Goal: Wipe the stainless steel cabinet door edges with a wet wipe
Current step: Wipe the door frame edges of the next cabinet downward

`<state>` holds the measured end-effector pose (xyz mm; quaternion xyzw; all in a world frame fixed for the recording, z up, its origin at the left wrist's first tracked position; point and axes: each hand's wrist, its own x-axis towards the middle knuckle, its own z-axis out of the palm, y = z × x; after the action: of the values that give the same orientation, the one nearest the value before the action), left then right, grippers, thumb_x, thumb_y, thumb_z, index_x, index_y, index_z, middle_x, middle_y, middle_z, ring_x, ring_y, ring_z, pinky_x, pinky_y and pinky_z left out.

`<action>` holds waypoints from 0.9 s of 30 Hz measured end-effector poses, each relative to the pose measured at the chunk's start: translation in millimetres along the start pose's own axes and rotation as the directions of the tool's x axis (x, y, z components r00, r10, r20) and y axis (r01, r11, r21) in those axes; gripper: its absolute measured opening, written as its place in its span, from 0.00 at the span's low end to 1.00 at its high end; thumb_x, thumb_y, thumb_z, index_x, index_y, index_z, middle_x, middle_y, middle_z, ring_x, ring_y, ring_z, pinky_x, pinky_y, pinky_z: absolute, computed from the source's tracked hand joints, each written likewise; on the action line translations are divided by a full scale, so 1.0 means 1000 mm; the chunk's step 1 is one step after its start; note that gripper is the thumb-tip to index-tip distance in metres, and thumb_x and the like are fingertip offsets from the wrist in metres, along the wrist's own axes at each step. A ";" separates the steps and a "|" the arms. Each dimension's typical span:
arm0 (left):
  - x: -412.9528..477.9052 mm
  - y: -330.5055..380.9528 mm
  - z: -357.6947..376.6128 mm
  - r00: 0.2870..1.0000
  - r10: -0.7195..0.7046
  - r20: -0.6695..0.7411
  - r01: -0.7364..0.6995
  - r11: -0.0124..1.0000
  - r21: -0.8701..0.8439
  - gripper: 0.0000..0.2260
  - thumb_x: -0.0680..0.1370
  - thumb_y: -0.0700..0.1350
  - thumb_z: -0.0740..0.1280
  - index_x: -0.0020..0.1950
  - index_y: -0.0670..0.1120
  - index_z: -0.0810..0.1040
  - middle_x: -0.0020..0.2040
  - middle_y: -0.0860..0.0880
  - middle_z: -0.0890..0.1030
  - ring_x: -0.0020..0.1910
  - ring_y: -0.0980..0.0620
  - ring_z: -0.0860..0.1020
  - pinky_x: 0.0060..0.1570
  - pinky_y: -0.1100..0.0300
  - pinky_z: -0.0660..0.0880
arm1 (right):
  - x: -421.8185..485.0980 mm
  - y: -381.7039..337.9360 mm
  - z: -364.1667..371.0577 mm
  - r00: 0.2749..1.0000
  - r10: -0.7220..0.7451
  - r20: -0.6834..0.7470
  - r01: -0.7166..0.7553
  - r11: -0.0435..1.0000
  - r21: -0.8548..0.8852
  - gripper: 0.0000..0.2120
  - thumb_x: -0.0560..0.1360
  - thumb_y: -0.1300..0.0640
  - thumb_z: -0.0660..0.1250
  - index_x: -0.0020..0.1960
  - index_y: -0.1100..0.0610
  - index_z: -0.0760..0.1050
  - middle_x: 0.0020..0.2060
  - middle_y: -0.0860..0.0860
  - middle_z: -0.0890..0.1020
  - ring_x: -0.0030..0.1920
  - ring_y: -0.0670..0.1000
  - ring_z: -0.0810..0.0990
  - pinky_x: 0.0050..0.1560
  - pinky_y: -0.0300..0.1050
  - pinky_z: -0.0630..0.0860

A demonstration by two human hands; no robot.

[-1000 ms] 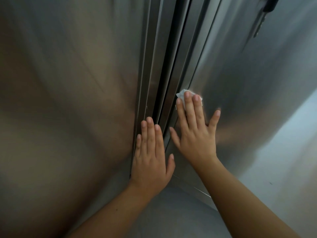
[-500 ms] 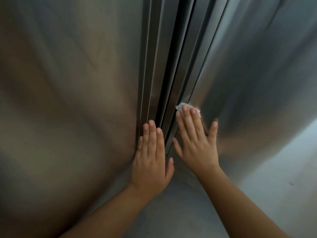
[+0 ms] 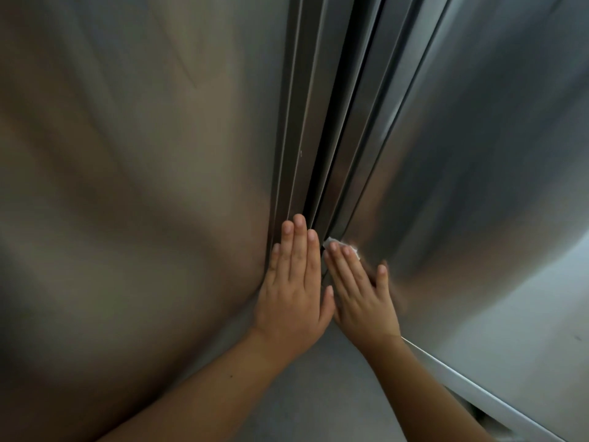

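Note:
Two stainless steel cabinet doors meet at a dark vertical seam with folded metal edges [image 3: 322, 161]. My left hand [image 3: 294, 282] lies flat on the left door [image 3: 143, 186], fingers straight and together beside the seam, holding nothing. My right hand [image 3: 357, 288] presses a small white wet wipe [image 3: 341, 245] flat against the inner edge of the right door [image 3: 478, 170], low down. Only the wipe's top corner shows past my fingertips. The two hands nearly touch at the thumbs.
A pale grey floor [image 3: 526, 314] shows at the lower right, beyond the right door's bottom edge [image 3: 462, 374]. More grey floor lies between my forearms. The doors fill the view above and to both sides.
My right hand has slid the wipe down along the right door's edge and closer to my left hand. The left hand has stayed on the left door. The view has tilted downward.

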<state>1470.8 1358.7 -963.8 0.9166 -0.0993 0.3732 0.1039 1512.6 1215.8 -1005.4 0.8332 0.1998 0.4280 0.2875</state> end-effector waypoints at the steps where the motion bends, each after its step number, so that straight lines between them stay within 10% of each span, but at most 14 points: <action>1: 0.000 0.000 0.000 1.000 -0.005 0.000 0.005 1.000 0.000 0.35 0.74 0.51 0.56 0.73 0.32 0.49 0.70 0.33 0.55 0.71 0.36 0.55 0.66 0.44 0.64 | -0.003 -0.002 0.002 1.000 -0.016 -0.005 0.016 1.000 0.007 0.25 0.81 0.53 0.36 0.76 0.58 0.43 0.75 0.58 0.37 0.75 0.55 0.36 0.69 0.59 0.46; 8: -0.003 -0.004 0.002 1.000 0.011 0.020 -0.012 1.000 0.029 0.38 0.73 0.53 0.56 0.74 0.32 0.44 0.71 0.34 0.54 0.73 0.38 0.50 0.67 0.45 0.63 | -0.013 -0.008 0.006 0.996 -0.077 0.043 0.075 0.996 0.057 0.25 0.80 0.52 0.39 0.76 0.55 0.47 0.74 0.58 0.36 0.74 0.56 0.35 0.70 0.60 0.46; 15: -0.006 -0.007 0.007 0.997 0.010 0.071 -0.016 0.996 0.084 0.35 0.75 0.48 0.51 0.73 0.35 0.36 0.73 0.37 0.31 0.74 0.41 0.36 0.70 0.45 0.53 | -0.030 -0.019 0.003 0.966 -0.170 0.195 0.135 0.974 0.181 0.27 0.74 0.49 0.48 0.73 0.48 0.59 0.73 0.57 0.32 0.73 0.55 0.32 0.66 0.54 0.55; 24: -0.004 -0.004 0.006 0.999 -0.005 0.054 0.001 0.997 0.079 0.31 0.76 0.48 0.51 0.73 0.37 0.41 0.73 0.37 0.31 0.74 0.42 0.35 0.71 0.48 0.46 | 0.011 0.021 -0.025 0.990 -0.081 0.119 0.083 0.997 -0.008 0.30 0.72 0.41 0.60 0.72 0.47 0.63 0.72 0.44 0.56 0.74 0.46 0.49 0.71 0.57 0.38; 27: 0.008 0.004 -0.003 0.999 -0.027 -0.029 0.029 0.998 0.047 0.34 0.76 0.48 0.53 0.74 0.35 0.40 0.74 0.34 0.44 0.74 0.42 0.38 0.71 0.46 0.49 | 0.037 0.041 -0.038 0.996 -0.050 0.069 0.055 0.996 -0.075 0.30 0.74 0.40 0.56 0.73 0.49 0.59 0.72 0.43 0.56 0.72 0.43 0.55 0.70 0.59 0.37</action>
<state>1473.5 1355.0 -955.6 0.9148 -0.0761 0.3867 0.0888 1505.0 1217.7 -939.2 0.8298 0.1955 0.3995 0.3371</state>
